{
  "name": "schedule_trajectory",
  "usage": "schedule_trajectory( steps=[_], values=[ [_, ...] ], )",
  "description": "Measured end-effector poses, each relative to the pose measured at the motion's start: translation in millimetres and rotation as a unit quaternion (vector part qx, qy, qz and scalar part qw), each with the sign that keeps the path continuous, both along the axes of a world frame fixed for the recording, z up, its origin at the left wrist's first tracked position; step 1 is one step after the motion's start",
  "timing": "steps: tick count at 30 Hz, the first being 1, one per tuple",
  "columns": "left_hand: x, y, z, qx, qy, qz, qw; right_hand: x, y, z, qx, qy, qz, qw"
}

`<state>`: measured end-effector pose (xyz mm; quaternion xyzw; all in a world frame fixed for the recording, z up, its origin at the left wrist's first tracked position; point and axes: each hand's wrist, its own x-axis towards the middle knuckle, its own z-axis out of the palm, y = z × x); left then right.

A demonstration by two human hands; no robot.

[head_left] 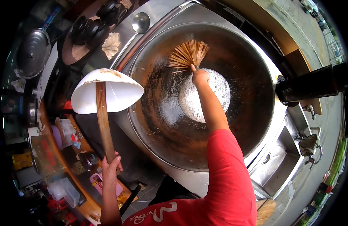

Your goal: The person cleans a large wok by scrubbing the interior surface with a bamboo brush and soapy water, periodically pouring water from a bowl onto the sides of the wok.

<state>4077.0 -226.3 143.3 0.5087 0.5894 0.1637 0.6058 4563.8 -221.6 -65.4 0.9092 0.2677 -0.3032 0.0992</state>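
My right hand (200, 77) is closed round the grip of a bamboo wok brush (189, 54), its bristles fanned against the far inner wall of a very large wok (241, 124). Foamy water (206, 100) pools in the wok's bottom, just under my right wrist. In my left hand (112, 164), at the lower left, is the wooden handle of a big scoop (125, 94). The scoop's white bowl is held up beside the wok's left rim, with brown stains along its edge. Where the right fingers wrap the brush, its grip is mostly hidden.
A metal ladle (141, 23) and a crumpled cloth (111, 46) lie beyond the scoop at upper left. On the right are a steel sink (281, 158), a tap (316, 145) and a black cylinder (309, 86). A wooden shelf (68, 165) with containers runs along the left.
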Motion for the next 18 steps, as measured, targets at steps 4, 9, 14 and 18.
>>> schedule_trajectory(
  steps=[4, 9, 14, 18],
  values=[
    [-5.6, -1.9, 1.6, -0.001, -0.021, -0.012, 1.0, 23.0, -109.5, -18.1, -0.15, 0.026, 0.01, 0.988],
    [-18.1, -3.0, -1.2, -0.012, -0.025, -0.024, 0.999, -13.7, -228.3, 45.8, -0.085, -0.015, 0.197, 0.977],
    [-34.1, -0.9, -2.3, -0.021, -0.038, -0.05, 0.998, -60.8, -310.4, 117.4, -0.05, -0.094, 0.186, 0.977],
    [-44.5, 2.8, 5.4, -0.022, -0.045, -0.057, 0.997, -118.4, -348.3, 117.3, -0.105, 0.019, 0.183, 0.977]
  ],
)
